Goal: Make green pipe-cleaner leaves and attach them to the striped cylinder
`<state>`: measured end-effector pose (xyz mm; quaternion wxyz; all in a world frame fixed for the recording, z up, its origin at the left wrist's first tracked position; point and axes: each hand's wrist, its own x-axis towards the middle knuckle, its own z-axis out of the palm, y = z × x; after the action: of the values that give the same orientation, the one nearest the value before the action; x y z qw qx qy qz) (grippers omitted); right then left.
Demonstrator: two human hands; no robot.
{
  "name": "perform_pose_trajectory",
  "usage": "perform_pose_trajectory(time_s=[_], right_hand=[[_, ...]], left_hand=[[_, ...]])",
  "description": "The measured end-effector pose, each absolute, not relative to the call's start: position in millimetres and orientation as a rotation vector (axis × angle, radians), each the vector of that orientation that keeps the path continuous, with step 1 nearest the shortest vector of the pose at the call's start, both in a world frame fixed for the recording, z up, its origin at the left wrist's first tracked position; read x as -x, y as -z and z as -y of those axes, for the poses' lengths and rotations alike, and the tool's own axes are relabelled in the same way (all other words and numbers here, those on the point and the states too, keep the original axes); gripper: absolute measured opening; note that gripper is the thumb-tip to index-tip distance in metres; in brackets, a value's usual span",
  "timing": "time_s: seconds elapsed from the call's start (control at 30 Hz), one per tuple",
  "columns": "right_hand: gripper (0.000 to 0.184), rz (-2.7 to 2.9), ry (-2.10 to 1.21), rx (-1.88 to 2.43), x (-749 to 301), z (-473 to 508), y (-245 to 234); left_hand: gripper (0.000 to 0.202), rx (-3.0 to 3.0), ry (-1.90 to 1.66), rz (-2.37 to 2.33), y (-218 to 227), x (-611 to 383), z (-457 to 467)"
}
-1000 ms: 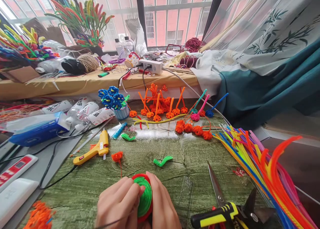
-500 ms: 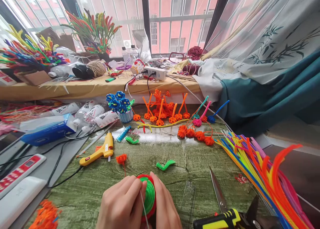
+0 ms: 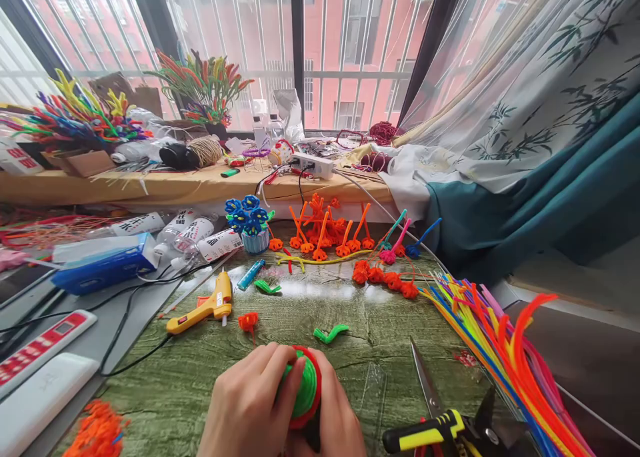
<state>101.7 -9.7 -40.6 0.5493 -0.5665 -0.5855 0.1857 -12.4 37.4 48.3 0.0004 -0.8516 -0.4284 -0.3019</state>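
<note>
Fingers [image 3: 274, 365] of the left hand [image 3: 247, 400] and right hand [image 3: 339, 407] are gripping a round, ridged green coil [image 3: 307, 392], red-rimmed and seemingly fuzzy, between them, over the near part of the wood-grained counter [image 3: 395, 320].

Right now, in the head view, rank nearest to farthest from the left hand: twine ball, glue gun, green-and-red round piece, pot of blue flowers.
1. Round piece: touching the left hand, on its right.
2. Glue gun: on the table, ahead-left.
3. Pot of blue flowers: straight ahead, farther back.
4. Twine ball: on the sill.
</note>
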Motion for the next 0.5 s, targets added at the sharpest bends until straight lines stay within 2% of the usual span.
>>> perform_pose_trajectory(time_s=[0.27,0.5], right_hand=[[0.074,1.319,-0.442,1.306,-99,4,43],[0.070,1.197,-0.501,1.262,-104,8,14]], left_hand=[[0.019,2.705,1.225,1.485,-50,11,-38],[0.028,2.593,1.416,1.770,-49,16,-39]])
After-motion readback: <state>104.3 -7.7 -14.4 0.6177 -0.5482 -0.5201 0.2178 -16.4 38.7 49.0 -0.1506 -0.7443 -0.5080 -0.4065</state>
